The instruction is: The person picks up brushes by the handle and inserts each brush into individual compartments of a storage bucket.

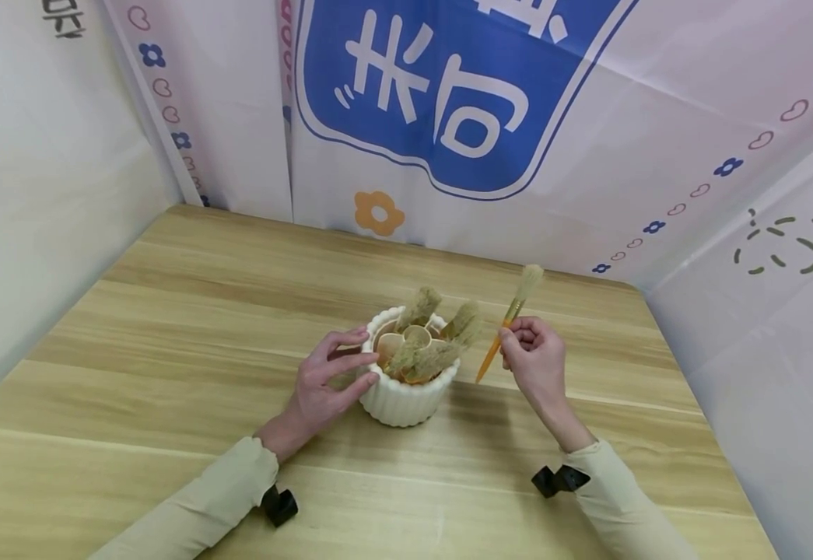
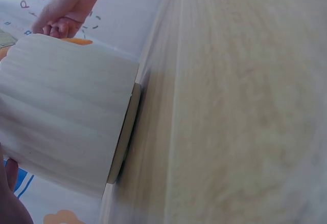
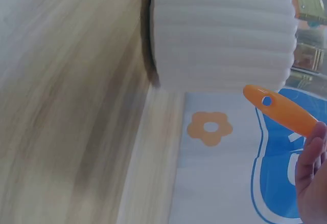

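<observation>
In the head view, a white ribbed pot (image 1: pixel 404 403) stands on the table, holding several brushes with beige bristles (image 1: pixel 434 362) pointing up from its divided insert. My left hand (image 1: pixel 324 373) is at the pot's left side, its extended fingers and thumb touching the rim. Right of the pot, my right hand (image 1: pixel 537 354) pinches an orange-handled paintbrush (image 1: pixel 492 359) with its pale bristles up and handle end down. The right wrist view shows the handle's holed end (image 3: pixel 276 109) near the pot's rim. In the left wrist view the pot wall (image 2: pixel 66 106) hides most of the held brush.
Underneath is a wood-grain table (image 1: pixel 168 334). A white printed sheet with a blue sign (image 1: pixel 413 93) closes off its far edge, and white panels (image 1: pixel 763 311) rise at both sides. Black wrist cameras (image 1: pixel 280 507) sit at both cuffs.
</observation>
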`<state>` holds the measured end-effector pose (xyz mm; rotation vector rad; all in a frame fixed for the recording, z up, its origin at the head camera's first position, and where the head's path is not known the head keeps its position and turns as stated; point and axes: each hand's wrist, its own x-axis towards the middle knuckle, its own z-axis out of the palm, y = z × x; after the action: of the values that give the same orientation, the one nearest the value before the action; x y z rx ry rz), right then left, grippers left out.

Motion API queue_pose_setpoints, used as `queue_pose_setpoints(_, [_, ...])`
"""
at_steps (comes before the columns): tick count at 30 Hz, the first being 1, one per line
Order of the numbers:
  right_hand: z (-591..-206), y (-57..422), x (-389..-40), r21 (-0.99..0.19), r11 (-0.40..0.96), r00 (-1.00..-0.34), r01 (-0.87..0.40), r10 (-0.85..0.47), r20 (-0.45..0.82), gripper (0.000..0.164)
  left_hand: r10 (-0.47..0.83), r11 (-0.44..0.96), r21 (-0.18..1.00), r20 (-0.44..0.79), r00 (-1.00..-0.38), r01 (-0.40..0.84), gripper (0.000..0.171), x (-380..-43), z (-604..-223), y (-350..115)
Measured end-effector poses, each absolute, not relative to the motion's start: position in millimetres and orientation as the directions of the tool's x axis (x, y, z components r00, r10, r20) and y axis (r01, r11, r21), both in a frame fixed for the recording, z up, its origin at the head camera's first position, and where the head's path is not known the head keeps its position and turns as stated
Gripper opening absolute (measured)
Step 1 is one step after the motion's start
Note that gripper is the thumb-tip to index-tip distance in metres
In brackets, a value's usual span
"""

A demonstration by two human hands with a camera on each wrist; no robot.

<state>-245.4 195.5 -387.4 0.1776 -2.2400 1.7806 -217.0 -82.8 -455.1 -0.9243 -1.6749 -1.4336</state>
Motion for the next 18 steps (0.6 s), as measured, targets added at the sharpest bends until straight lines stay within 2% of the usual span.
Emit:
queue_pose_setpoints(10, [-379, 190, -236, -0.921, 0.21, -0.937, -0.329, 0.045, 0.345, 0.007, 0.055, 0.11, 0.45, 0.887, -0.458, 0.886, 0.02, -220, -455, -83])
queue_pose_setpoints(18, [-375, 185, -225, -0.9, 0.185, -0.914, -0.394, 0.022, 0.405, 0.004, 0.068, 0.124, 0.467, 0.876, -0.477, 0.875, 0.02, -217, -457, -83])
